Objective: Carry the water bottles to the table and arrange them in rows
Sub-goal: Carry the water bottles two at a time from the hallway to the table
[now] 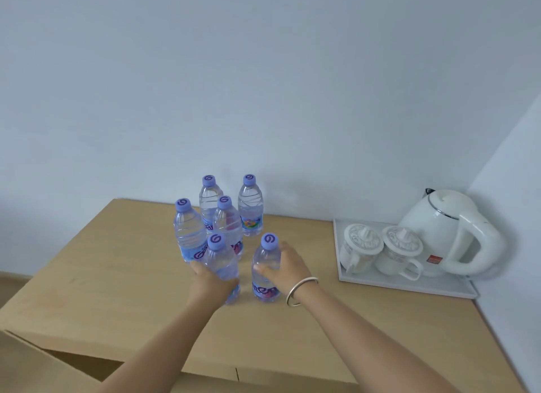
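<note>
Thin clear plastic, full and heavy: left hand and right hand each grip 1 bottle mid-body; squeeze lightly on table.

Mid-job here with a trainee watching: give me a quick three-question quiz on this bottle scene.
1. How many water bottles stand on the table?
2. True or false: the kettle sits left of the bottles.
3. What is the right hand doing? A) resting flat on the table B) gripping a bottle C) lifting a cup

Key: 1. Six. 2. False; it is on the tray to the right, beside two lidded cups. 3. B; the left hand grips another bottle.
</note>
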Demonstrator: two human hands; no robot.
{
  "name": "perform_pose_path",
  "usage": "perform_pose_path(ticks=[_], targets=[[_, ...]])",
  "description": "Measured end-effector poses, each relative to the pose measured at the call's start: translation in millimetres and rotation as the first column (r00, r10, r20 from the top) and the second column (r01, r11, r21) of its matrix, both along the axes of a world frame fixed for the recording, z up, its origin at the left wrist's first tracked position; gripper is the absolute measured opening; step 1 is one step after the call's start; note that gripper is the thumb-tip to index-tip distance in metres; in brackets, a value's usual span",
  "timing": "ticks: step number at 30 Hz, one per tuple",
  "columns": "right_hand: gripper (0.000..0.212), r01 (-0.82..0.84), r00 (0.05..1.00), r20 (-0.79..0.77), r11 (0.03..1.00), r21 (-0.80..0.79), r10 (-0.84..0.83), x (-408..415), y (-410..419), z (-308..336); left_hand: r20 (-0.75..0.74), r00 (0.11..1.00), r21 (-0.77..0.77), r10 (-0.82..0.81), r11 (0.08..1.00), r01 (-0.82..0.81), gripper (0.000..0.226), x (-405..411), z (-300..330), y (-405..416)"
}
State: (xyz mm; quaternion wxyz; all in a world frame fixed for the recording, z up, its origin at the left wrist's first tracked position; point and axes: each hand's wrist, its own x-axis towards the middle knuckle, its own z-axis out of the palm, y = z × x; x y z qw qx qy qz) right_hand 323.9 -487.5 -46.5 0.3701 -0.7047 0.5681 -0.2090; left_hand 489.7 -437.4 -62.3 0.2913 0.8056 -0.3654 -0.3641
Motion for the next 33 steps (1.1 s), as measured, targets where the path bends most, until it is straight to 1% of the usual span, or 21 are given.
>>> perform_pose_path(ticks=[1,3,5,7,9,11,12,13,15,16,20,23,24,25,27,28,30,33], targets=[[0.057,-0.014,0.998,-0.064,1.000,-0.004,0.014,-6.0,2.8,-2.6,-0.020,0.999,0.091,-0.039,0.995,0.040,0.064,-6.8,-4.9,5.7],[0.063,-0.015,0.984,-0.176,0.999,0.029,0.020,-20.6,8.4,-5.9,-0.054,0.989,0.273,-0.137,0.951,0.147,0.063,-25.1,-11.5,19.8],[0.071,0.020,0.976,-0.216,0.996,0.091,0.000,-40.1,12.3,-8.6,-0.035,0.964,0.348,-0.264,0.901,0.260,0.071,-46.2,-15.0,26.0],[0.069,0.076,0.972,-0.230,0.988,0.137,-0.043,-62.8,16.3,-8.2,0.027,0.915,0.342,-0.403,0.863,0.371,0.074,-68.8,-13.4,24.5],[0.057,0.135,0.968,-0.232,0.979,0.151,-0.097,-88.9,22.1,-5.0,0.077,0.854,0.304,-0.515,0.828,0.472,0.071,-92.7,-3.8,20.8],[0.036,0.191,0.964,-0.215,0.971,0.141,-0.159,-117.7,31.6,-1.6,0.112,0.786,0.269,-0.608,0.780,0.565,0.073,-118.4,4.9,15.5],[0.032,0.221,0.959,-0.209,0.965,0.140,-0.189,-132.9,37.7,-0.3,0.131,0.750,0.248,-0.648,0.754,0.608,0.074,-132.3,8.8,13.3],[0.033,0.245,0.955,-0.209,0.958,0.149,-0.212,-148.2,44.4,1.3,0.149,0.717,0.226,-0.681,0.729,0.646,0.072,-147.2,13.7,11.3],[0.041,0.298,0.938,-0.236,0.940,0.168,-0.255,-181.2,61.2,2.9,0.180,0.638,0.204,-0.749,0.663,0.721,0.066,-179.8,22.7,10.0],[0.041,0.326,0.928,-0.244,0.930,0.167,-0.282,-199.6,70.8,3.4,0.191,0.592,0.202,-0.783,0.622,0.757,0.064,-198.5,27.3,10.2],[0.029,0.469,0.871,-0.259,0.863,0.186,-0.418,-285.8,119.9,7.6,0.230,0.411,0.198,-0.882,0.456,0.868,0.058,-281.7,41.6,23.0],[0.018,0.607,0.791,-0.242,0.770,0.198,-0.562,-354.2,166.8,13.2,0.247,0.275,0.195,-0.929,0.325,0.925,0.054,-347.1,48.6,40.8],[0.017,0.649,0.759,-0.234,0.735,0.197,-0.608,-375.5,184.5,15.3,0.248,0.234,0.190,-0.940,0.284,0.940,0.052,-368.8,50.3,48.4],[0.023,0.687,0.726,-0.231,0.700,0.197,-0.647,-395.5,202.9,16.8,0.246,0.191,0.187,-0.950,0.240,0.953,0.051,-391.0,51.7,56.7],[0.032,0.744,0.667,-0.256,0.639,0.193,-0.700,-431.9,239.7,17.9,0.239,0.077,0.198,-0.968,0.126,0.972,0.048,-435.0,52.1,75.3],[0.032,0.766,0.642,-0.269,0.613,0.192,-0.718,-448.4,257.6,17.8,0.232,0.012,0.209,-0.973,0.062,0.976,0.047,-456.7,51.4,85.1],[0.024,0.807,0.590,-0.276,0.551,0.211,-0.758,-479.5,292.2,16.4,0.209,-0.087,0.223,-0.974,-0.039,0.974,0.046,-499.1,49.1,105.6],[0.020,0.857,0.512,-0.285,0.464,0.223,-0.810,-520.5,341.0,14.2,0.214,-0.191,0.219,-0.958,-0.144,0.965,0.046,-558.0,45.2,135.8]])
